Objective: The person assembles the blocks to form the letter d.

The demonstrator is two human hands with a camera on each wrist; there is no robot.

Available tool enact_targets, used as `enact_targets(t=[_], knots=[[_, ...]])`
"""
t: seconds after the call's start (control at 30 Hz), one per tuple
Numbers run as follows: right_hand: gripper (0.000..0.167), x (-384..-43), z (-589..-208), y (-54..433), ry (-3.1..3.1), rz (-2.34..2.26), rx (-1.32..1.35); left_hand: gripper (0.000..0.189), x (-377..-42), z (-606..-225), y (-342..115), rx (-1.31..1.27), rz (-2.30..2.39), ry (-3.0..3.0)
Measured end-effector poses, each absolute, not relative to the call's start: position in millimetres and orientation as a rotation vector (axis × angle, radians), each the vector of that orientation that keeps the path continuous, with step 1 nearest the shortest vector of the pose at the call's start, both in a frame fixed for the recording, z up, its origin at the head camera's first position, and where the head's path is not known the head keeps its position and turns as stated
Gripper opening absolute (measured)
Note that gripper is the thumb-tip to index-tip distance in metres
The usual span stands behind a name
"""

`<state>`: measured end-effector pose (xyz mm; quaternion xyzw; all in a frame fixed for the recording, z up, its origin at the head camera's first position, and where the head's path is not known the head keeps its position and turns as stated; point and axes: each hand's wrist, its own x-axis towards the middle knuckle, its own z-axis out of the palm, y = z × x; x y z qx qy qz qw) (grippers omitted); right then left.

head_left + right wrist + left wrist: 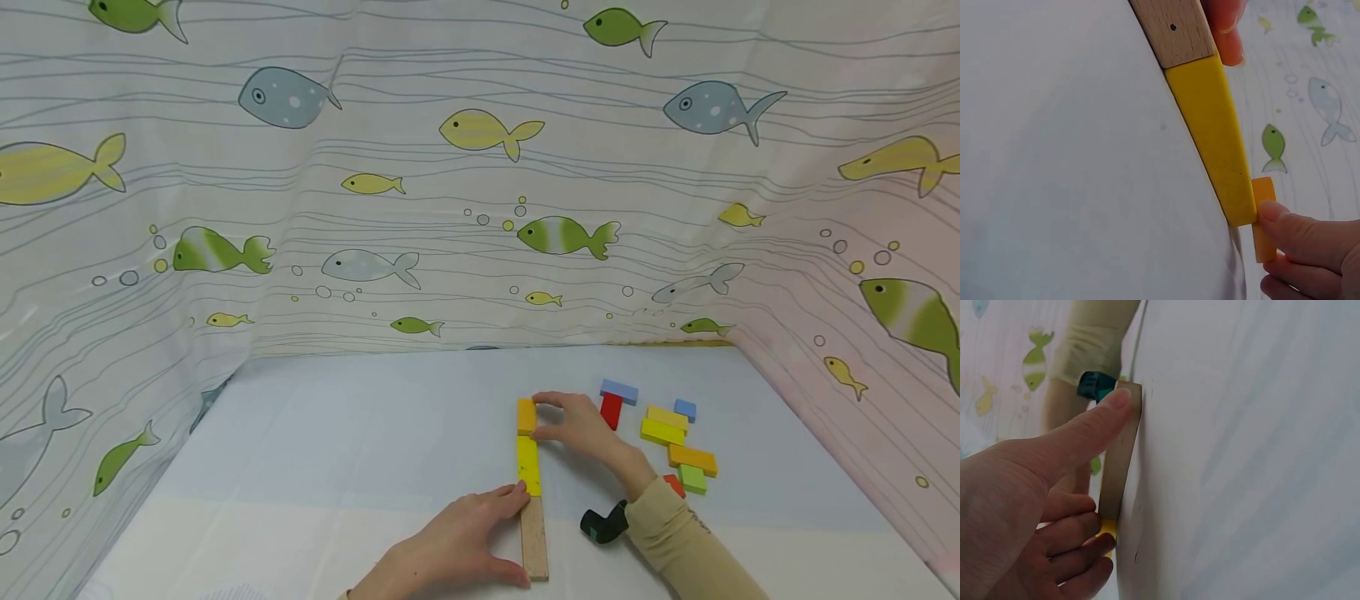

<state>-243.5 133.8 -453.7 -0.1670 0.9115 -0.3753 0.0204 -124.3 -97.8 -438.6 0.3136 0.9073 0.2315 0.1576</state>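
A plain wooden block (534,537) and a yellow block (529,467) lie end to end on the white table, forming a line that runs away from me. My left hand (468,529) holds the wooden block, its thumb at the near end and its fingertips by the joint with the yellow one. At the far end of the line, my right hand (579,427) pinches an orange block (527,417) between thumb and fingers. In the right wrist view the orange block (1264,244) is by the yellow block's far end; whether they touch, I cannot tell.
Right of my right hand lie a red block (611,411), a long blue block (619,391), a small blue block (686,409), a yellow block (663,432), another orange block (693,459) and a green block (692,479). A black wrist device (603,523) sits by the right sleeve. Fish-patterned curtains (420,233) surround the table.
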Motion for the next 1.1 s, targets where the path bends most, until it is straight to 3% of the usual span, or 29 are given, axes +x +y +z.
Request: enact_targets(t=[1.1], knots=[[0.049, -242.3, -461.0, 129.7, 2.791, -1.209, -0.503, 0.094, -124.6, -438.9, -98.2, 1.012, 0.641, 2.64]])
